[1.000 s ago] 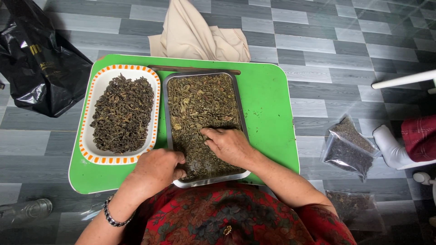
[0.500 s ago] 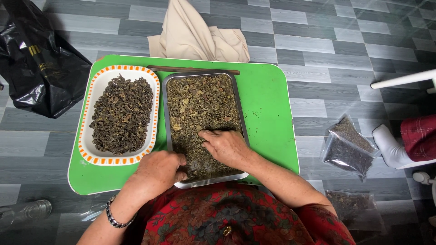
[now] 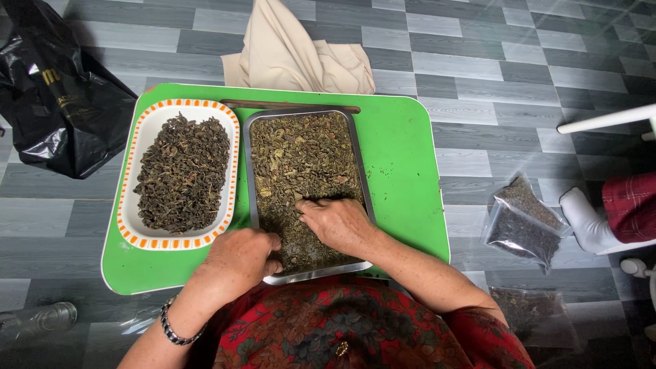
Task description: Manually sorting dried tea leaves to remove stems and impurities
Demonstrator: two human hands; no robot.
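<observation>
While the loose dried leaves (image 3: 301, 160) lie spread across it, these lines set out the scene.

Leaves: a shallow brownish-green layer filling the metal tray (image 3: 357, 150), which sits in the middle of the green table (image 3: 403, 171), long side running away from the person.
Right hand (image 3: 339, 222): palm down on the near half of the layer, fingers slightly spread and flat among the leaves; clamped on nothing. Laid this way it looks suited to raking or feeling through the layer.
Left hand (image 3: 239, 260): at the tray's near left corner, fingers curled together over the rim, likely steadying the tray; whether it pinches any leaves I cannot tell.
Oval dish (image 3: 230, 164): white with orange edging, just beside the tray on the left, holding a darker heap of leaves.
Outward: a brown stick (image 3: 290, 104) along the tray's far end, beige cloth (image 3: 294, 55) beyond the table, black plastic bag (image 3: 58, 89) far left, clear packets of leaves (image 3: 523, 222) on the floor to the right.
Change: compared with a second ago, the right hand has crept a little leftward and away from the person; the left hand sits where it was.
</observation>
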